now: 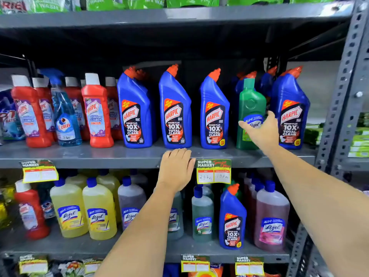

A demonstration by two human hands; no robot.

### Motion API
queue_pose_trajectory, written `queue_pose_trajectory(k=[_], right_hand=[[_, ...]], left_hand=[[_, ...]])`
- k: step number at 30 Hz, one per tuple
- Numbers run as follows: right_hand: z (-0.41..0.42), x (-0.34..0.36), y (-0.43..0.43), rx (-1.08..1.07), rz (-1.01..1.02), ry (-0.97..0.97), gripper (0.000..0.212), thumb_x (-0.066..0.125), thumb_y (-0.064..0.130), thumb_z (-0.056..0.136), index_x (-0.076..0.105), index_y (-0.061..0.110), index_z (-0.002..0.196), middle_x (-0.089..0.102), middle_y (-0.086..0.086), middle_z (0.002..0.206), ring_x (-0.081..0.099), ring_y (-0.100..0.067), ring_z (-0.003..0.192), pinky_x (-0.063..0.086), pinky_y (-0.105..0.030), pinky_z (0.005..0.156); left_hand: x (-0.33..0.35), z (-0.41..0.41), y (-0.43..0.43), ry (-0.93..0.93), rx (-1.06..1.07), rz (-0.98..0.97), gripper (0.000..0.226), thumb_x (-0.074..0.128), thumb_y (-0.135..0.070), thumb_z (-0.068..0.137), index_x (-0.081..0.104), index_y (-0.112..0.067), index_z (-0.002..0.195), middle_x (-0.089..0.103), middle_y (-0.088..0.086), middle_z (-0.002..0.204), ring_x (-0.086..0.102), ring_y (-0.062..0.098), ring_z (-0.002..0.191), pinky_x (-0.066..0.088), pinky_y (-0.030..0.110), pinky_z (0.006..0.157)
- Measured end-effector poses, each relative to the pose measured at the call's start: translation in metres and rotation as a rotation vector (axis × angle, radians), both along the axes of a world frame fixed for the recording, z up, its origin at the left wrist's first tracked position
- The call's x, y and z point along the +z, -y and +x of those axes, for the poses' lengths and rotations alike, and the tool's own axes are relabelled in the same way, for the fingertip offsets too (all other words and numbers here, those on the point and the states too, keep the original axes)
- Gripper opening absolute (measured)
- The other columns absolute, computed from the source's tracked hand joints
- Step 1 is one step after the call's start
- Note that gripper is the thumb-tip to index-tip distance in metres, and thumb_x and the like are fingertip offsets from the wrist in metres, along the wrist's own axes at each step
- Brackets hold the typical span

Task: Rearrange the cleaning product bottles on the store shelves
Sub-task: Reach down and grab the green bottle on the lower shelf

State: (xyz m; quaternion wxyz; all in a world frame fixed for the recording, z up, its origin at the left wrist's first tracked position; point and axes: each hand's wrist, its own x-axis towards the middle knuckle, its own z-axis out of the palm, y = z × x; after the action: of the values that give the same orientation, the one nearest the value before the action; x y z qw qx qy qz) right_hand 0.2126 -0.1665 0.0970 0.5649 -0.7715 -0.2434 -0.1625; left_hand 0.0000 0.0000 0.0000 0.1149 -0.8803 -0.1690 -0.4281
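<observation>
Bottles of yellow Lizol (68, 212) and a blue Harpic bottle (232, 218) fill the lower shelf nearest the person. Above, the left hand (175, 168) lies flat, fingers together, on the middle shelf edge (99, 156) beside a price tag (213, 171). Farther in, the right hand (261, 130) wraps the green Lizol bottle (250, 110), upright between blue Harpic bottles (174, 108).

One head-worn wide-angle view faces the shelving straight on from close range, about level with the middle shelf (79, 154). Both forearms enter from 6 o'clock and 4 o'clock. The top shelf (179, 16) runs across 12 o'clock, a lower shelf (60, 246) sits near 7 o'clock, and the upright post (347, 76) bows at 3 o'clock.
</observation>
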Motion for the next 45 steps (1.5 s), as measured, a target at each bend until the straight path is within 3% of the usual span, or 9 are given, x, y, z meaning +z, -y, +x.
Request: queue_pose_trajectory(k=[10,15,19,24,28,31,36,39,45], right_hand=[[0.035,0.005,0.0,0.097,-0.039,-0.139,0.127,0.076,0.077,0.027,0.044,0.006,0.127,0.054,-0.013,0.127,0.061,-0.032,0.11,0.056,-0.052,0.089],[0.011,0.002,0.007,0.085,0.048,-0.097,0.089,0.088,0.047,0.062,0.044,0.004,0.126,0.051,-0.016,0.129,0.056,-0.031,0.113,0.049,-0.048,0.099],[0.0,-0.01,0.018,0.127,0.254,-0.086,0.082,0.088,0.04,0.062,0.045,0.01,0.125,0.054,-0.012,0.127,0.058,-0.024,0.111,0.05,-0.045,0.1],[-0.025,-0.021,0.048,0.226,0.522,-0.093,0.068,0.082,0.02,0.077,0.045,0.003,0.131,0.062,0.007,0.101,0.061,0.016,0.074,0.052,-0.01,0.067],[-0.06,-0.04,0.086,0.283,0.608,-0.086,0.083,0.086,0.052,0.062,0.049,0.012,0.123,0.066,-0.01,0.12,0.067,-0.016,0.107,0.054,-0.029,0.093],[-0.076,-0.076,0.102,0.299,0.536,-0.086,0.047,0.081,0.03,0.077,0.048,0.025,0.109,0.065,0.0,0.11,0.065,-0.007,0.097,0.052,-0.027,0.095],[-0.104,-0.168,0.094,0.357,0.358,-0.193,0.05,0.073,-0.008,0.079,0.049,0.018,0.114,0.065,-0.01,0.115,0.067,-0.004,0.091,0.054,-0.021,0.088],[-0.124,-0.223,0.073,0.404,0.267,-0.331,0.057,0.076,-0.008,0.076,0.046,0.006,0.123,0.066,-0.011,0.117,0.068,0.001,0.089,0.054,-0.017,0.085],[-0.145,-0.295,0.019,0.373,0.134,-0.441,0.062,0.088,0.009,0.068,0.052,0.023,0.116,0.065,0.0,0.113,0.064,-0.008,0.107,0.049,-0.038,0.1]], left_hand=[[0.002,0.005,0.003,0.039,0.027,0.041,0.039,0.035,-0.035,0.097,0.064,-0.01,0.107,0.066,0.005,0.103,0.059,0.026,0.092,0.035,0.038,0.082],[-0.001,0.004,0.004,0.03,0.038,0.049,0.04,0.035,-0.034,0.098,0.062,-0.009,0.111,0.065,0.006,0.107,0.058,0.027,0.096,0.036,0.039,0.085],[-0.004,0.003,0.007,0.029,0.044,0.037,0.038,0.036,-0.032,0.098,0.062,-0.008,0.113,0.064,0.007,0.111,0.057,0.029,0.099,0.036,0.041,0.087],[-0.005,-0.004,0.002,0.015,-0.05,0.027,0.045,0.036,-0.032,0.098,0.06,-0.004,0.123,0.063,0.013,0.123,0.057,0.031,0.111,0.037,0.044,0.096],[-0.035,-0.02,0.01,0.044,-0.089,0.063,0.05,0.044,-0.023,0.097,0.044,-0.002,0.142,0.042,0.016,0.15,0.034,0.031,0.14,0.02,0.053,0.115],[-0.088,-0.039,0.02,0.035,-0.09,0.015,0.05,0.045,-0.015,0.093,0.044,-0.008,0.142,0.034,0.015,0.155,0.027,0.03,0.144,0.017,0.056,0.115],[-0.197,-0.067,0.024,-0.303,-0.095,-0.18,0.049,0.038,-0.023,0.093,0.049,-0.01,0.139,0.039,0.011,0.152,0.035,0.027,0.139,0.025,0.049,0.112],[-0.256,-0.078,0.019,-0.568,-0.057,-0.267,0.051,0.035,-0.031,0.091,0.055,-0.015,0.136,0.043,0.007,0.15,0.039,0.025,0.137,0.038,0.051,0.106],[-0.307,-0.078,0.003,-0.779,0.013,-0.422,0.061,0.035,-0.047,0.089,0.038,-0.016,0.142,0.044,0.007,0.149,0.045,0.026,0.134,0.047,0.055,0.096]])
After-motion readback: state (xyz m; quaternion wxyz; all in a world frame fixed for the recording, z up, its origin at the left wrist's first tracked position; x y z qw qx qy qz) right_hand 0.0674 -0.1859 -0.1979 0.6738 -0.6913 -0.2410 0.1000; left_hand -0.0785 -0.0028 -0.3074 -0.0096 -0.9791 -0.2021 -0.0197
